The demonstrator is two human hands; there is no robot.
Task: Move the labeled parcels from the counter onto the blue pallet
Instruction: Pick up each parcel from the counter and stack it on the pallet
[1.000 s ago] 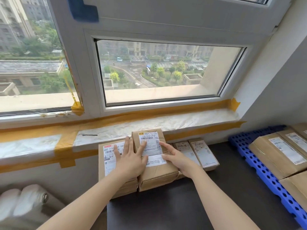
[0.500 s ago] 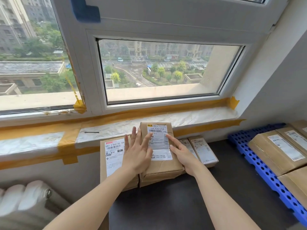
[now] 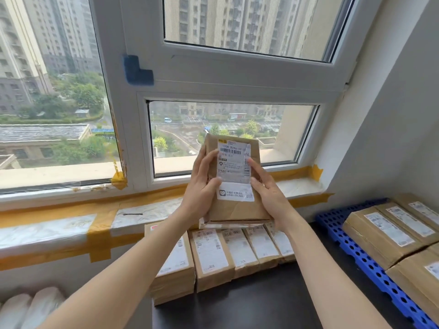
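Note:
A brown parcel (image 3: 234, 205) with a white label is held up in the air in front of the window, label facing me. My left hand (image 3: 200, 188) grips its left edge and my right hand (image 3: 269, 193) grips its right edge. Below it, a row of several labeled brown parcels (image 3: 213, 255) stands on the dark counter (image 3: 249, 305) against the wall. At the right the blue pallet (image 3: 370, 262) carries several labeled parcels (image 3: 384, 231).
A window sill with yellow tape (image 3: 99, 233) runs behind the counter. A white radiator (image 3: 31, 307) sits at the lower left. A grey wall (image 3: 392, 138) closes the right side above the pallet.
Both hands have lifted the parcel off the row on the counter, up to window height. The view has tilted upward.

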